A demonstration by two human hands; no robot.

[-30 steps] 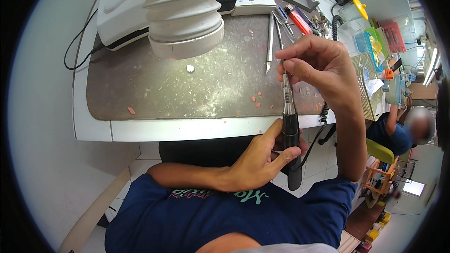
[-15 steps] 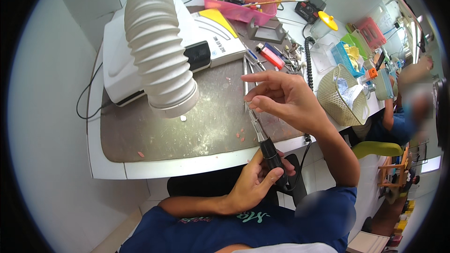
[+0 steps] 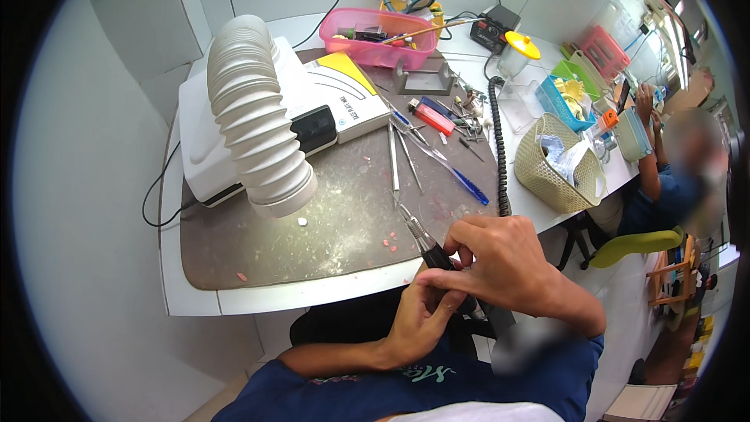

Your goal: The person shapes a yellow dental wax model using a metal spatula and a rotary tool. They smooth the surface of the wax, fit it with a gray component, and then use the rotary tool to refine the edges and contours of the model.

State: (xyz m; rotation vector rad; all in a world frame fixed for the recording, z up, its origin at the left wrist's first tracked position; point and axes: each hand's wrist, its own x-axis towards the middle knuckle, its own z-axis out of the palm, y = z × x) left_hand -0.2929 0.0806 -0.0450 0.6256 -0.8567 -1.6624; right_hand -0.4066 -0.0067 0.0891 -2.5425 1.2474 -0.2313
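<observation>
A rotary handpiece (image 3: 422,240) with a silver nose and a black body points up and to the left over the table's front edge. My left hand (image 3: 418,316) is closed round its lower body. Just above, my right hand (image 3: 508,262) has its fingers bent against the black section, overlapping the left fingertips. Part of the handpiece is hidden behind both hands. Beyond its tip lie thin metal hand tools (image 3: 394,160) and a blue-handled brush (image 3: 469,185). A small white piece (image 3: 302,222) and pink scraps (image 3: 390,243) rest on the brown mat (image 3: 258,258).
A white ribbed hose (image 3: 262,133) arches over the mat's left side before a white machine (image 3: 199,121). Behind are a pink bin (image 3: 336,35) and a grey stand (image 3: 422,82). A coiled black cord (image 3: 500,148), a woven basket (image 3: 547,168) and another person (image 3: 672,195) are at right.
My right hand has come down from beyond the handpiece's tip onto its black section, and its fingers have closed. The left hand keeps its hold. The whole view has shifted slightly.
</observation>
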